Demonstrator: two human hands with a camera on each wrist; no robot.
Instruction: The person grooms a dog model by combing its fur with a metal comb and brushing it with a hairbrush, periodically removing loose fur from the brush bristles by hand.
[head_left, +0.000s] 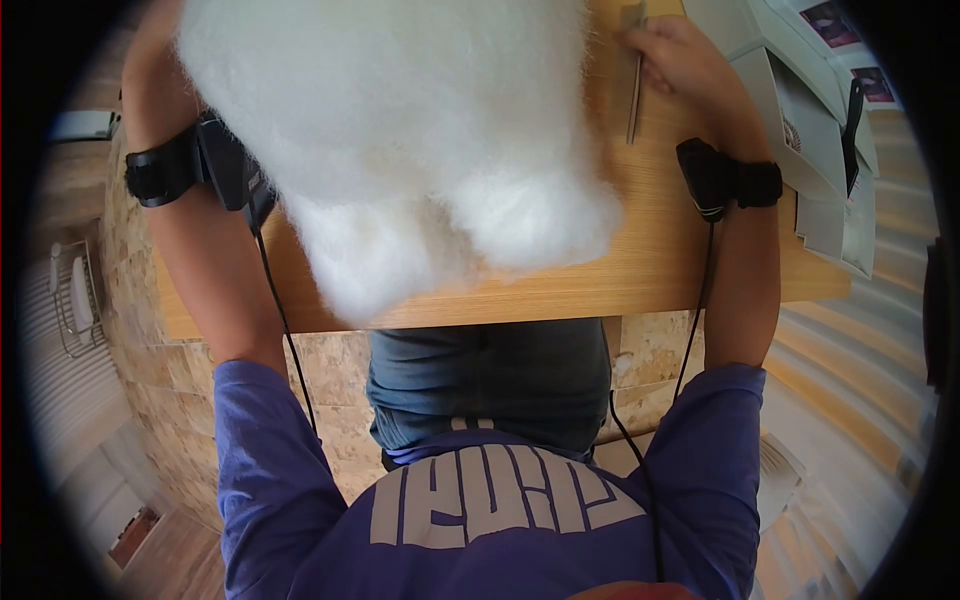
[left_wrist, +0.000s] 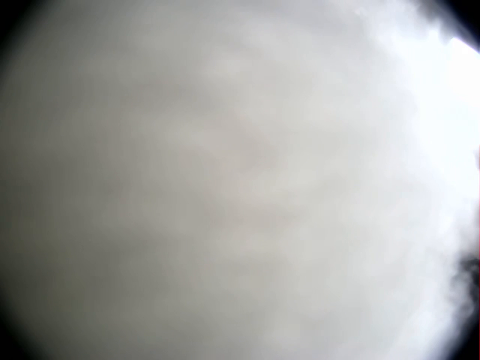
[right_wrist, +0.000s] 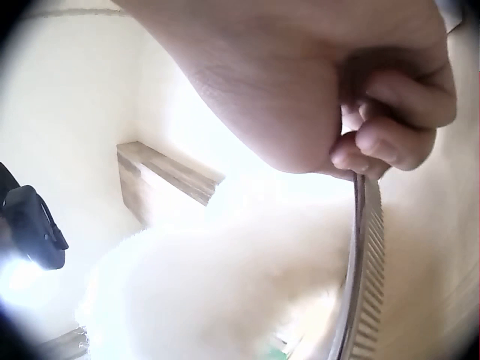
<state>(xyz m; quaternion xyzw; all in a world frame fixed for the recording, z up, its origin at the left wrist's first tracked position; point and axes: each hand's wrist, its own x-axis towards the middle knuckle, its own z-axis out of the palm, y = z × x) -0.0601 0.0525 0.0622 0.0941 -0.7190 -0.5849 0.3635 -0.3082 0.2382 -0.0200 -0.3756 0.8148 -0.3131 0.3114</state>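
Note:
A big white fluffy mass [head_left: 400, 120], like long fur, covers the upper middle of the head view and ends in two rounded lobes near the table's front edge. The person's left forearm runs up along its left side; the hand itself is hidden behind the fluff. Blurred pale fluff [left_wrist: 225, 180] fills nearly all of the left wrist view. To the right of the mass, the right hand [head_left: 690, 62] pinches a metal comb [head_left: 633, 100] between thumb and fingers. Fine teeth line one side of the comb [right_wrist: 369, 262] in the right wrist view, where it points down beside the fluff.
Beneath everything is a wooden table [head_left: 660, 250], its front edge close to the person's lap. At the right stands a pale grey box [head_left: 800, 130] with a black-handled tool [head_left: 853, 130] leaning in it. Black cables [head_left: 283, 330] run from both wrist cameras.

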